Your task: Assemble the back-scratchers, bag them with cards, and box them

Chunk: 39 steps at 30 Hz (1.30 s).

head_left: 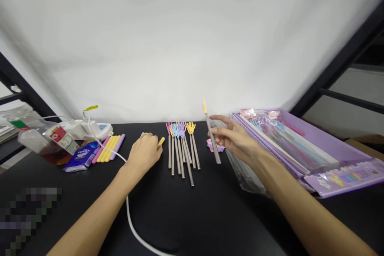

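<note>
My right hand (232,138) is closed on the metal rod of a back scratcher (214,144), held upright and slightly tilted, its yellow claw at the top. Low over the table, my left hand (146,150) is closed round a yellow tube (161,142), whose end sticks out to the right. Bits of blue and yellow show behind its knuckles; what they belong to is mostly hidden. Between my hands lie several back scratchers (181,150) with pink, blue, purple and yellow claws. Left of my left hand, pink, yellow and purple tubes (109,149) lie side by side.
On the right stands a purple display box (300,132) with packaged back scratchers, beside a clear plastic bag (247,176) and small pink cards (215,145). At left are a tissue pack (82,156), a jar (45,136) and a power strip (103,130). A white cable (132,224) crosses the table.
</note>
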Available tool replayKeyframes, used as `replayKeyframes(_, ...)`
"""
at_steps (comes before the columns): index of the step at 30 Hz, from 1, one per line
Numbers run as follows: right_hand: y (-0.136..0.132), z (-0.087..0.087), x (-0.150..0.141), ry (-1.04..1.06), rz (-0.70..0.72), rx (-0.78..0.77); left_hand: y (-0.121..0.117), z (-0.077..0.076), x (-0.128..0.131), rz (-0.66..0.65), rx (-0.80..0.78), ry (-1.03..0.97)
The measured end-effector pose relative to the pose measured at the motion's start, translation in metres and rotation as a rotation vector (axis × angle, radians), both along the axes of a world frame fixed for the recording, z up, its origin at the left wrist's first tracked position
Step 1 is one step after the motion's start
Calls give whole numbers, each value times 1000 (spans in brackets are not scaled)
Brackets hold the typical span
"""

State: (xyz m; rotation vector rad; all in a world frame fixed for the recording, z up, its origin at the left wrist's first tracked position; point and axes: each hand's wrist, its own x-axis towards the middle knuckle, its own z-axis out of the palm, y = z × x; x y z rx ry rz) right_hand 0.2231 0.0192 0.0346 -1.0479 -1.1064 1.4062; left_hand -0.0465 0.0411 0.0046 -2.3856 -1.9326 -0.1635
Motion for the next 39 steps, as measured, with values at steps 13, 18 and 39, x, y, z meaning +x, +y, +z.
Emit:
replayKeyframes(13,-4,-15,5,316,-98,-1,-11,-2,16,-635,305,-330)
replayKeyframes(18,-5,-16,6,280,-98,74,-14,-2,16,-638,362,-339)
replayKeyframes(39,-16,-11,11,-136,50,120,-26,18,13,-776,394,-553)
